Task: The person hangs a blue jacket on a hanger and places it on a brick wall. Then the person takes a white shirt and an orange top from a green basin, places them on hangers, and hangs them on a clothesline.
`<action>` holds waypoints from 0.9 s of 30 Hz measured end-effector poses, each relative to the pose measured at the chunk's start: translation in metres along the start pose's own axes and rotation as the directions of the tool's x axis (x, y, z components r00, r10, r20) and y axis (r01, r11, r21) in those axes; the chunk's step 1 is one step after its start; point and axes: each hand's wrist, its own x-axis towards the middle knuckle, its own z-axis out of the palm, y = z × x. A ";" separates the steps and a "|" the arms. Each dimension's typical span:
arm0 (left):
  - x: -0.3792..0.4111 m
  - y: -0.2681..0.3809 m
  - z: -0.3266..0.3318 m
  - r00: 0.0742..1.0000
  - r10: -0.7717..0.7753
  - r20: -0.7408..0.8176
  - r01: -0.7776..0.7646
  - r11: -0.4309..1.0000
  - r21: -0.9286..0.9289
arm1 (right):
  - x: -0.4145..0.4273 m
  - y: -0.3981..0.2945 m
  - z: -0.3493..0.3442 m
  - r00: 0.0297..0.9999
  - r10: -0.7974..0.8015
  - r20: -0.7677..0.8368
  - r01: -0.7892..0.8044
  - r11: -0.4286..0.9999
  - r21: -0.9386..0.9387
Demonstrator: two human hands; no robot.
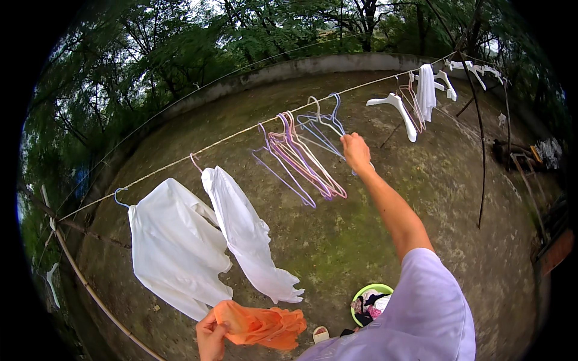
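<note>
My left hand [211, 336] pinches the edge of a crumpled orange garment [259, 322] low in the view. Stretched out ahead, my right hand [357, 152] has its fingers closed around a white clothes hanger [316, 113], which still hooks over the rope line [235, 136]. A blue hanger [335, 110] hangs right against it. To the left of these, several pink and purple hangers [298, 158] hang in a bunch. Two white garments hang further left: a broad one [176, 248] on a blue hook and a narrower one [241, 239] on a pink hook.
By my sandalled foot [320, 334], a green basin [356, 311] holds mixed clothes. Further along the rope are a white cloth [426, 92] and thick white hangers [399, 108]. Poles stand at left [97, 298] and right [479, 135]. A low wall [289, 64] borders the yard.
</note>
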 end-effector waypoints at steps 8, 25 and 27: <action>0.008 0.024 0.029 0.997 -0.065 0.034 0.065 0.998 0.001 | -0.063 -0.031 -0.019 0.989 0.124 0.083 -0.146 0.918 0.369; 0.034 0.008 0.079 0.834 -0.377 0.403 0.415 0.910 -0.010 | -0.221 0.033 -0.111 0.981 0.193 0.023 -0.171 0.803 0.570; 0.041 0.011 0.087 0.864 -0.306 0.400 0.298 0.951 0.084 | -0.278 0.053 -0.134 0.951 0.281 0.131 -0.298 0.714 0.634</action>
